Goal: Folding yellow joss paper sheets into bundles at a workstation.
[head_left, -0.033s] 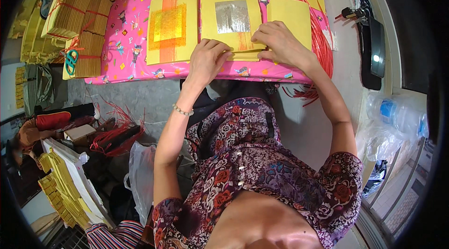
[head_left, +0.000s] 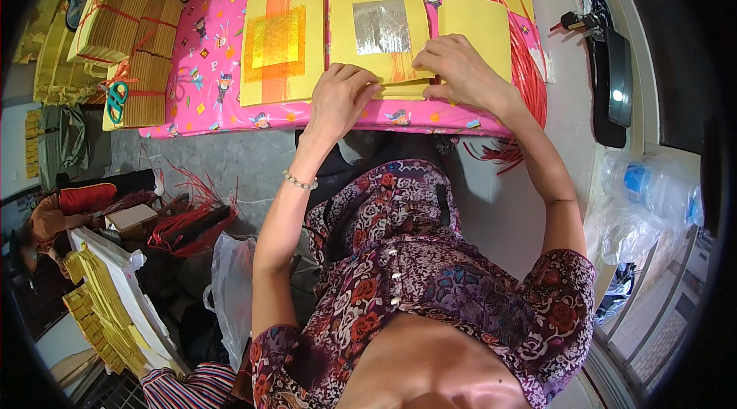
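A stack of yellow paper sheets lies on the pink table, its top sheet bearing a silver foil square. My left hand is closed at the stack's near left corner, fingers pinching the edge of the top sheet. At the near right corner my right hand grips the same sheet, thumb below and fingers on top. The sheet's near edge is lifted a little above those under it. To the left lies another yellow stack with a gold foil square on an orange band; to the right, a plain yellow stack.
The pink printed tablecloth carries tied yellow paper bundles at the left, with teal-handled scissors against them. Red plastic strands hang over the table's right side. A clear plastic bag and a person's striped sleeve are at lower left.
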Demonstrator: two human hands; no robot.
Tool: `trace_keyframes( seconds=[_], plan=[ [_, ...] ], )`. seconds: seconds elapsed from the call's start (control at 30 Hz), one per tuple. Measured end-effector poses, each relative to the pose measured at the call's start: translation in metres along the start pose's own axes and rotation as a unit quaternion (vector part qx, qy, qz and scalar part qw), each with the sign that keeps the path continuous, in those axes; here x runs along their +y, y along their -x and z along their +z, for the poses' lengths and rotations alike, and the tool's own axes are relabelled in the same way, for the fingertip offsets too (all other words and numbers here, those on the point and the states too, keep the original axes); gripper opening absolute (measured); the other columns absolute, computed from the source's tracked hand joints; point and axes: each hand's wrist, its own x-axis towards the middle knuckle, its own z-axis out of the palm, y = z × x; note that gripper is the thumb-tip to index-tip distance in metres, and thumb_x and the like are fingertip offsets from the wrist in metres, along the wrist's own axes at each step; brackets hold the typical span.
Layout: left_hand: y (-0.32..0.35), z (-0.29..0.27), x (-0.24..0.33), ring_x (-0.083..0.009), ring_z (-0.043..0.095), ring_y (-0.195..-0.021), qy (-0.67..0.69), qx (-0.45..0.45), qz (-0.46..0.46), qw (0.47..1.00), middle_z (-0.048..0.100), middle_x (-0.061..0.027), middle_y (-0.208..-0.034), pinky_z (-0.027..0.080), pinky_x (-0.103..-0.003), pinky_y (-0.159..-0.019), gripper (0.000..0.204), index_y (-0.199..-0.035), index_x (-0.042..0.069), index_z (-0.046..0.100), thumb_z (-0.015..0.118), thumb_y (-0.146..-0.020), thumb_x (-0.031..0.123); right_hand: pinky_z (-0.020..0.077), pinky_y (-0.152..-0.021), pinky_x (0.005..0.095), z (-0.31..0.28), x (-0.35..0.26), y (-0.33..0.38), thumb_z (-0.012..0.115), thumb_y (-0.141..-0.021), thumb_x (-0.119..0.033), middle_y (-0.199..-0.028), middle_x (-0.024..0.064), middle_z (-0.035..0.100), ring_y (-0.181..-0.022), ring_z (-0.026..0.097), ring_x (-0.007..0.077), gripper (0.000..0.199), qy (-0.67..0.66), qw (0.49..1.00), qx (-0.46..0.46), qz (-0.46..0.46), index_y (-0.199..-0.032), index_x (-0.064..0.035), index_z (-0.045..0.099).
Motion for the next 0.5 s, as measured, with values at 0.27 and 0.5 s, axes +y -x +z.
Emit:
trace_keyframes(
  seconds=[0.27,0.5],
  plan=[
    [-0.0017,-0.002,0.0003,-0.0274,0.056,-0.085,-0.008,-0.023,-0.003,1.0,0.063,-0.0071,-0.085,0.047,-0.037,-0.074,0.011,-0.086,0.006,0.065,0.067,-0.077,0.013,0.0374,-0.092,0.0387,0.0069,0.0019,-0.0051,0.077,-0.061,-0.016,-0.094,0.0098,0.056,-0.099,0.053,0.0283,0.041,0.034,0.999,-0.005,0.003,-0.094,-0.0055,0.055],
    [0.0,-0.0018,-0.0003,-0.0268,0.055,-0.085,-0.004,-0.023,-0.002,1.0,0.062,-0.0061,-0.085,0.046,-0.037,-0.074,0.014,-0.086,0.008,0.066,0.069,-0.076,0.017,0.0383,-0.088,0.0379,0.0031,0.0055,-0.0068,0.073,-0.067,-0.017,-0.081,0.0074,0.056,-0.087,0.055,0.025,0.026,-0.001,0.999,-0.029,-0.013,-0.082,-0.0054,0.056]
  ],
)
